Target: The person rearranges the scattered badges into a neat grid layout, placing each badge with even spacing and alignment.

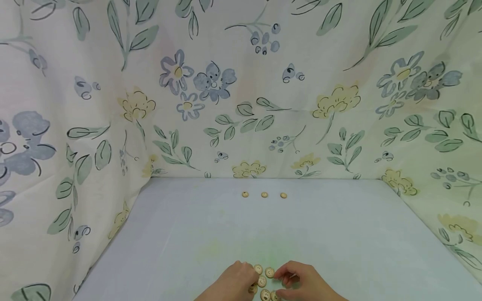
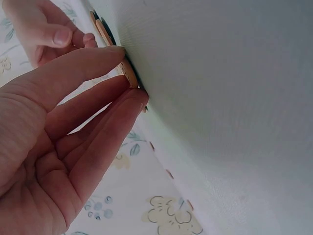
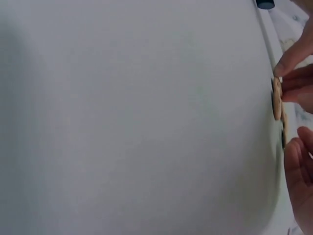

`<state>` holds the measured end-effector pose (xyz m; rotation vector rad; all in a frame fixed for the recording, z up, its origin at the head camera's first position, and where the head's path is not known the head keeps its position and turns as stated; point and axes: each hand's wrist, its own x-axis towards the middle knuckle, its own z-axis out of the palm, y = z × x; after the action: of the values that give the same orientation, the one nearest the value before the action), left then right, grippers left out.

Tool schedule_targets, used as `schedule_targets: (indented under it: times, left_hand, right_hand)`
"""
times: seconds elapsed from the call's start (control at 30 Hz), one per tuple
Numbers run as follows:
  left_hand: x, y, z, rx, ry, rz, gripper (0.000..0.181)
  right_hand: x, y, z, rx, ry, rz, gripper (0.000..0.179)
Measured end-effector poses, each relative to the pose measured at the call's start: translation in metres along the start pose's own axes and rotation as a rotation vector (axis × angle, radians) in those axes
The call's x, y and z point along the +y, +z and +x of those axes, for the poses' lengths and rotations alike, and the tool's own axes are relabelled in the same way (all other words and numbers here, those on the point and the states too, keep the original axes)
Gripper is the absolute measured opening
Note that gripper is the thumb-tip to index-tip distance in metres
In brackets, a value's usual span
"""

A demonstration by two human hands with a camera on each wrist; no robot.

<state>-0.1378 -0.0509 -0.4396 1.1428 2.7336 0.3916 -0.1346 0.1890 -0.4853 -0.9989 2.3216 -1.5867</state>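
At the near middle, a person's left hand (image 1: 238, 281) curves, thumb opposite fingertips; the right hand (image 1: 303, 281) faces it, thumb and fingers spread apart.

Tan discs (image 1: 262, 281), pale table (image 1: 339, 234), floral cloth (image 1: 241, 83).
Discs between left hand (image 1: 233, 282) and right hand (image 1: 301, 280): light tan, dark markings; three far discs (image 1: 264, 195), well beyond both hands: tan. Table beneath hands: greyish white, faint green tint just ahead of them. Cloth beyond and to either side of hands: off-white, print of blue flowers and berries, yellow blooms, grey-green leaves, dark outlines.

disc (image 1: 253, 289) partly hidden, hands (image 3: 300, 186) cropped, dark object (image 3: 265, 4) cut off
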Motion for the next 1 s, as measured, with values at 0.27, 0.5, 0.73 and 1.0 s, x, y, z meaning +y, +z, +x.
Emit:
schedule_targets:
  times: [0.27,0.5,0.73,1.0]
  left_hand:
    - [-0.001,0.000,0.001,0.003,0.009,0.004,0.050]
    - [0.000,-0.001,0.000,-0.011,-0.002,0.001,0.049]
    - [0.001,0.000,0.000,-0.007,0.005,0.009,0.048]
    - [0.000,-0.001,0.001,-0.018,0.008,0.015,0.047]
  right_hand:
    - [0.004,0.008,-0.005,-0.025,-0.006,0.005,0.023]
    - [0.003,0.011,-0.004,-0.031,0.033,-0.038,0.024]
    - [0.008,0.012,-0.002,-0.042,0.012,-0.123,0.026]
    - [0.009,0.012,0.000,-0.074,-0.029,-0.146,0.023]
